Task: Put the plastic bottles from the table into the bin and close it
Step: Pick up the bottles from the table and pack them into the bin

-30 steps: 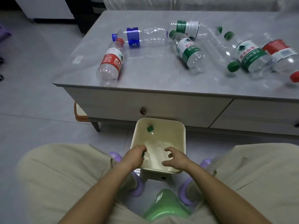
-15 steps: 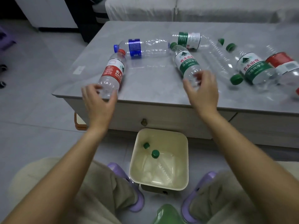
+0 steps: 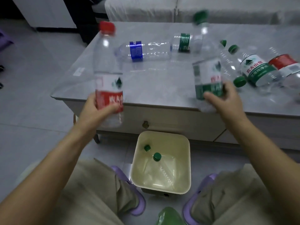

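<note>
My left hand (image 3: 95, 109) grips a red-labelled, red-capped bottle (image 3: 108, 67) upright over the table's front left corner. My right hand (image 3: 225, 101) holds a green-labelled, green-capped bottle (image 3: 207, 62) upright above the table's front edge. The cream bin (image 3: 139, 179) stands open on the floor between my feet, below the hands, with two green-capped clear bottles (image 3: 159, 168) inside. On the grey table (image 3: 162, 88) lie a blue-labelled bottle (image 3: 142, 50), a green-labelled one (image 3: 184, 43) behind it, and more bottles (image 3: 256, 70) at the right.
A green lid-like piece (image 3: 168, 216) lies on the floor just in front of the bin. My knees and purple slippers (image 3: 138, 203) flank the bin. A white sofa (image 3: 211, 8) stands behind the table. A drawer knob (image 3: 145, 124) sticks out above the bin.
Both hands rose from the bin to the table, closed on one bottle each, and have lifted them upright off the tabletop.
</note>
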Tool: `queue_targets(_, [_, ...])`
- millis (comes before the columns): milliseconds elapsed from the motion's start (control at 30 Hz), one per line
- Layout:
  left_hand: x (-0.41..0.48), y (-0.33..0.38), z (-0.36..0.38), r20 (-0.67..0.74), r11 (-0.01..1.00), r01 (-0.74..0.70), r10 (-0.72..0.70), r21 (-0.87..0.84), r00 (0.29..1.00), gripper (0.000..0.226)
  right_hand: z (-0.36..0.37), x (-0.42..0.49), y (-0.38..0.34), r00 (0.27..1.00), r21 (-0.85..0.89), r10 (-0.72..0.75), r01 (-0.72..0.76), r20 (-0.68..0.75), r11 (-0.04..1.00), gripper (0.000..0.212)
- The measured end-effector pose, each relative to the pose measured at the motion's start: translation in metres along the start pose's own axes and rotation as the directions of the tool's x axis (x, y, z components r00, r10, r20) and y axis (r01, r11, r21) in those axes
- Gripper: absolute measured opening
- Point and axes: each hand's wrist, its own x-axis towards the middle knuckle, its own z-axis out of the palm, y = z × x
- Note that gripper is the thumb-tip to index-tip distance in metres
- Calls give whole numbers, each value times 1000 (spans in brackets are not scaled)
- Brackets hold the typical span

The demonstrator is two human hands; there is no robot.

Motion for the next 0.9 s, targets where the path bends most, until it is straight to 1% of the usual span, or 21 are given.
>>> queue_targets(33, [-17,-11,9,51,1000,-14,15,-25,999,62,0,-20,11,999,34,-9,8,37,999,48])
queue_targets(100, [-37,-45,37,144,994,65,-78,93,986,58,10,-49,34,993,-12,28,-26,118,1000,51])
queue_targets(167, [-47,-86,68,161,965,174,-207,197,965,71,29,-70,62,971,-63,120,-109,209,992,55])
queue_targets(233, [-55,-126,91,159,936,285,-319,206,934,87,51,-90,95,915,-149,293,-261,276,954,68])
queue_targets(267, [-60,-143,101,163,917,323,-364,233,917,91,61,-101,110,880,-205,370,-320,296,925,77])
queue_targets(300, [-66,-158,110,178,898,339,-395,280,901,92,69,-110,126,848,-265,420,-345,324,901,82])
queue_targets(367, [-77,-182,125,235,875,341,-432,344,871,88,81,-123,145,786,-354,490,-367,377,860,83])
queue_targets(433, [-80,-190,132,262,880,341,-434,331,862,84,87,-128,152,731,-362,545,-418,410,833,86])
queue_targets(467, [-78,-190,131,255,883,347,-431,316,866,79,88,-129,154,720,-356,554,-432,418,829,89])
queue_targets(500, [-75,-190,130,239,893,344,-415,291,878,77,88,-128,155,718,-358,556,-432,420,828,90])
queue_targets(533, [-71,-187,128,215,898,344,-406,274,888,81,88,-125,157,725,-371,548,-415,416,831,91])
queue_targets(633, [-60,-173,120,118,917,280,-323,283,939,102,85,-114,157,742,-416,506,-332,439,847,91])
queue_targets(667, [-57,-168,118,88,913,255,-296,318,951,106,85,-109,156,749,-409,482,-305,455,860,88])
queue_targets(733, [-49,-160,115,46,909,198,-231,367,972,109,87,-98,153,767,-344,446,-309,462,887,76])
queue_targets(800, [-39,-155,114,13,916,190,-208,353,978,99,92,-84,153,797,-248,440,-367,414,897,61])
queue_targets(833, [-34,-154,113,-11,925,193,-201,329,980,90,94,-77,151,805,-234,448,-384,389,893,54])
queue_targets(867, [-29,-153,113,-33,930,203,-202,305,979,80,96,-71,150,814,-255,451,-378,367,890,48])
queue_targets(900, [-24,-151,112,-54,934,210,-203,288,978,70,98,-66,147,834,-303,436,-342,338,889,43])
